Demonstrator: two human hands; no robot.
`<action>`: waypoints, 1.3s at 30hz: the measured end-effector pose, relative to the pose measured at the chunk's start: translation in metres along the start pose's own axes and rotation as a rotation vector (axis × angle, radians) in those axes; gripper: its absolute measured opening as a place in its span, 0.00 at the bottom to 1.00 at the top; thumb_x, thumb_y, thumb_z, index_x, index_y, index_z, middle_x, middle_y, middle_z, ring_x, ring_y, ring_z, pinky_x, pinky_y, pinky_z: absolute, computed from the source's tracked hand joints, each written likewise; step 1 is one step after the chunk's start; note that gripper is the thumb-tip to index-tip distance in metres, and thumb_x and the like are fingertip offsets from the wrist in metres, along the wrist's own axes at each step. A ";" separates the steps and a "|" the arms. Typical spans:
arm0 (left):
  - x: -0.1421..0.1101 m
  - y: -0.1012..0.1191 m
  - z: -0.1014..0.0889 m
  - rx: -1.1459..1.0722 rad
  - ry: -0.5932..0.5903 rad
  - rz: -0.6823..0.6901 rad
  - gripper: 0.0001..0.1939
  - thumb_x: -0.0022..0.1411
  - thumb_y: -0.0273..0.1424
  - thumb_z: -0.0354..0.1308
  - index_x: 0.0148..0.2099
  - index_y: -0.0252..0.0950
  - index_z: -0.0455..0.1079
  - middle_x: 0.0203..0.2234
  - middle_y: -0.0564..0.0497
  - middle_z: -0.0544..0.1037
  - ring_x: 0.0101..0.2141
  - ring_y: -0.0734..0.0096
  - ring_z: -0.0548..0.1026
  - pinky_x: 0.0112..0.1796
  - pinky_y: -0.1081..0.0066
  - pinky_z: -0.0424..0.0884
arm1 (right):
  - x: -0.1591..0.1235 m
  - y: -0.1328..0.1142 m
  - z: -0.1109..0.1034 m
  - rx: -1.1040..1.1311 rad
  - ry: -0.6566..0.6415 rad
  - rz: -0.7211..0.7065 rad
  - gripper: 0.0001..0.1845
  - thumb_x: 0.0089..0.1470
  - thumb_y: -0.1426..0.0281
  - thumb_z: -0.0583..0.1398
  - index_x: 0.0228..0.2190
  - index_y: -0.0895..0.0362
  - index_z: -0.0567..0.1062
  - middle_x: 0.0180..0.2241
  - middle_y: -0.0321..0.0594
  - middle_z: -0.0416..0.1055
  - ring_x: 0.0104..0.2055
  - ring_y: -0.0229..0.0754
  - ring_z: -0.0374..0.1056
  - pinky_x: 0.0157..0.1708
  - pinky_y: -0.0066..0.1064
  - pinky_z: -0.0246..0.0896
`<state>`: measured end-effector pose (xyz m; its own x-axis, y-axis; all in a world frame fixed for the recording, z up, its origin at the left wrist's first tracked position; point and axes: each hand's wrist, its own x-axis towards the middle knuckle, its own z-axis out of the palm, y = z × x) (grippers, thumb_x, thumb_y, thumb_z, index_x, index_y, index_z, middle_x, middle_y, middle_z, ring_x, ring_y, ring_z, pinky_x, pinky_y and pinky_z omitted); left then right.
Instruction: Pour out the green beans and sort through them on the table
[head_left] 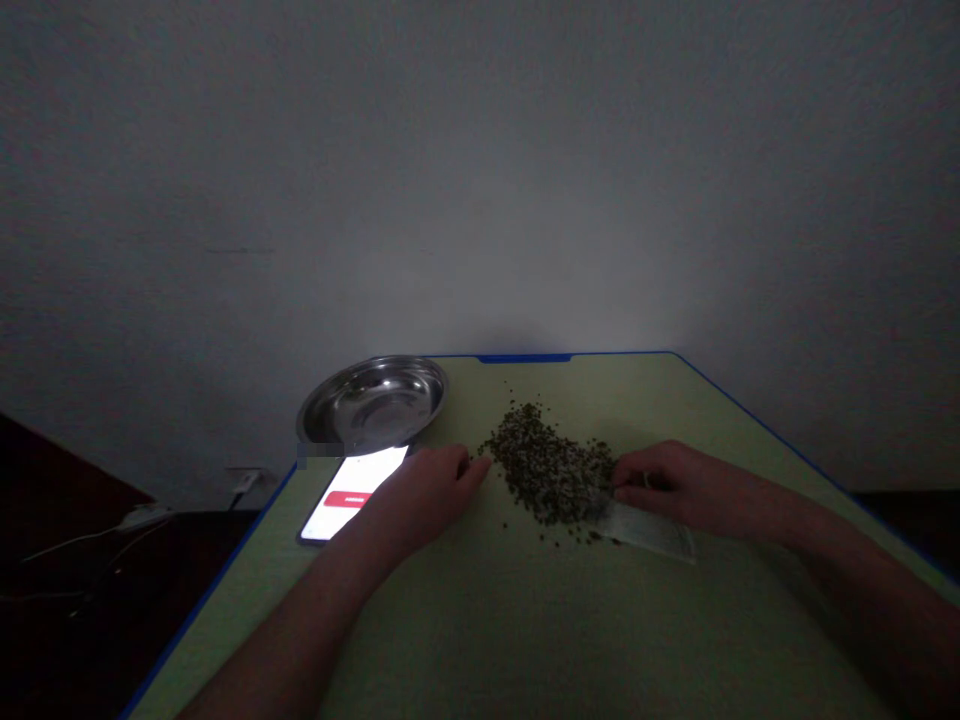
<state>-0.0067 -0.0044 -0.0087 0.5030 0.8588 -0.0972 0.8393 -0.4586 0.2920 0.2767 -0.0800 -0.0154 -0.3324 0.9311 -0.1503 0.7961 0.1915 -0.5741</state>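
Observation:
A loose heap of small dark seeds or grains (551,465) is spread on the green tabletop, too dim to name more exactly. At the heap's left edge is my left hand (442,485), fingers curled in and thumb pointing at the grains; whatever it may pinch is hidden. On the opposite side, my right hand (664,485) has thumb and fingers closed at the near edge of a clear plastic bag (652,532). The bag lies flat below this hand, its left end meeting the grains.
A shiny steel bowl (382,405) stands at the back left. In front of it lies a phone (360,490) with a lit screen, partly behind my left wrist. The blue-edged table (480,620) meets a grey wall (480,200). Cables and a power strip (146,517) are at left.

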 end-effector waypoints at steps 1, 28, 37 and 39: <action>0.000 0.000 0.000 -0.003 -0.002 -0.001 0.23 0.66 0.45 0.40 0.29 0.36 0.66 0.22 0.50 0.71 0.23 0.70 0.68 0.24 0.70 0.53 | 0.000 -0.002 0.002 -0.004 -0.004 0.000 0.13 0.57 0.63 0.54 0.28 0.57 0.74 0.24 0.36 0.70 0.26 0.37 0.62 0.25 0.30 0.55; -0.001 0.001 -0.002 0.012 -0.017 0.009 0.24 0.65 0.46 0.39 0.32 0.36 0.68 0.25 0.48 0.73 0.24 0.69 0.68 0.26 0.69 0.57 | -0.005 -0.021 0.014 -0.017 -0.031 -0.027 0.10 0.56 0.65 0.55 0.27 0.56 0.72 0.23 0.34 0.68 0.25 0.36 0.62 0.24 0.29 0.53; -0.001 0.000 0.000 0.019 0.000 0.014 0.23 0.65 0.46 0.40 0.31 0.36 0.67 0.24 0.49 0.72 0.23 0.70 0.66 0.24 0.70 0.54 | -0.005 -0.035 0.027 -0.031 -0.082 -0.010 0.10 0.56 0.64 0.55 0.29 0.55 0.73 0.26 0.35 0.72 0.27 0.37 0.65 0.24 0.29 0.53; -0.001 0.000 0.000 0.018 0.003 0.015 0.23 0.65 0.46 0.40 0.30 0.36 0.66 0.23 0.50 0.71 0.22 0.71 0.66 0.24 0.70 0.54 | -0.006 -0.038 0.029 -0.020 -0.088 -0.009 0.11 0.56 0.63 0.56 0.29 0.55 0.74 0.27 0.36 0.72 0.27 0.38 0.66 0.25 0.29 0.53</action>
<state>-0.0073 -0.0055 -0.0087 0.5147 0.8526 -0.0898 0.8354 -0.4753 0.2761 0.2338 -0.1014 -0.0158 -0.3821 0.8985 -0.2164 0.8026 0.2065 -0.5597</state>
